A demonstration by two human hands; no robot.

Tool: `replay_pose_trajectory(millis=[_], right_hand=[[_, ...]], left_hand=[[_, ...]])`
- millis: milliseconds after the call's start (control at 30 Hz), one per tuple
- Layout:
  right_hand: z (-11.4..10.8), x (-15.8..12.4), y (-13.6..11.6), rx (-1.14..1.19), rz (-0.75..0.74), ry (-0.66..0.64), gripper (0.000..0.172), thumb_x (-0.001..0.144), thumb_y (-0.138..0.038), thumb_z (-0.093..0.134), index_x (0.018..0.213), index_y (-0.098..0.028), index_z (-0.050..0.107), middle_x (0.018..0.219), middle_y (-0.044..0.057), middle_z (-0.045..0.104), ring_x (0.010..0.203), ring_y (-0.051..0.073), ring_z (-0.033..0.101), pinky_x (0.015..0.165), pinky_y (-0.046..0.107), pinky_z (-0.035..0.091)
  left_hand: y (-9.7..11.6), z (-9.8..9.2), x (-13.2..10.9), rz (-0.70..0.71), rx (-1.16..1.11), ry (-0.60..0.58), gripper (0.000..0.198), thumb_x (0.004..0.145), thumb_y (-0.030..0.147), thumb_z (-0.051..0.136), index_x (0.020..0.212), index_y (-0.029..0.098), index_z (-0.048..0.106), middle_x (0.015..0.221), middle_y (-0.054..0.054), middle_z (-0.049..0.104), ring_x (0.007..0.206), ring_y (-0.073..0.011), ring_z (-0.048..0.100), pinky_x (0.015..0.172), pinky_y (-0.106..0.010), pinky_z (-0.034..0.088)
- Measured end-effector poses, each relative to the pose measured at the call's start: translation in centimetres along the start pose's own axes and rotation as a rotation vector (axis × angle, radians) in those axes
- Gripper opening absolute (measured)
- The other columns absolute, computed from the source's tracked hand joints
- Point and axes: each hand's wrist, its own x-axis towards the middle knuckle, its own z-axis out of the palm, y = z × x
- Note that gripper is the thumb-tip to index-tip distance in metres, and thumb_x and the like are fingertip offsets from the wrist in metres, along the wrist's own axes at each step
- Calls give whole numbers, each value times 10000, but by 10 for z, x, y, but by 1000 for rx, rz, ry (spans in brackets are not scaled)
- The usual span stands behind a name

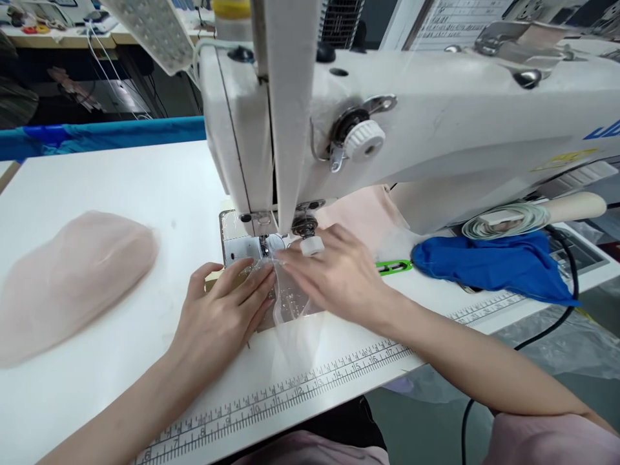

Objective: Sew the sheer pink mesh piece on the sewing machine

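Observation:
A strip of sheer, whitish fabric (290,303) runs from under the presser foot (265,247) of a white sewing machine (242,129) toward the table's front edge. My left hand (227,303) lies on the left of the foot, fingers stretched and slightly apart, their tips touching the fabric's edge. On the other side, my right hand (339,271) has its thumb and fingers closed on the fabric close to the needle. Part of its fingers is hidden behind the machine's white knob (312,245). Pale pink fabric (363,213) lies beyond my right hand, under the machine arm.
A sheer pink fabric piece (77,278) lies on the left of the white table (184,187). On the right are a green thread snipper (394,266), a blue cloth (484,265) and a coiled pale tape (506,221). A printed ruler (300,391) follows the front edge.

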Motion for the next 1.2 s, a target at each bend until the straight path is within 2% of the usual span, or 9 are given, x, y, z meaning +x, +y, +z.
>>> replay_pose_trajectory(millis=[100, 167, 433, 1200], right_hand=[[6, -5, -11, 81, -83, 2, 270, 939, -93, 457, 1050, -143, 699, 1036, 57, 747, 895, 201, 615, 737, 347, 380], [10, -9, -16, 35, -83, -16, 304, 935, -60, 427, 1093, -93, 684, 1117, 82, 728, 968, 215, 609, 755, 355, 384], [13, -10, -13, -93, -85, -45, 311, 947, -71, 404, 1072, -78, 689, 1089, 100, 733, 916, 221, 591, 764, 375, 377], [16, -9, -10, -109, -85, -25, 329, 954, -57, 381, 1074, -71, 687, 1085, 89, 735, 920, 214, 581, 789, 366, 353]], left_hand=[[2, 0, 0, -6, 35, -21, 244, 981, 216, 480, 1168, 217, 636, 1219, -10, 691, 1165, -268, 595, 923, -435, 322], [4, -1, -2, -15, 74, -27, 262, 976, 217, 490, 1201, 206, 626, 1247, -32, 675, 1164, -271, 596, 920, -438, 325], [0, 1, 0, -41, 85, -16, 290, 967, 239, 520, 1235, 202, 625, 1219, -66, 690, 1172, -286, 598, 942, -467, 334], [-4, 7, 1, -91, 3, -39, 316, 965, 255, 508, 1262, 229, 612, 1231, -65, 684, 1210, -299, 565, 1010, -500, 321]])
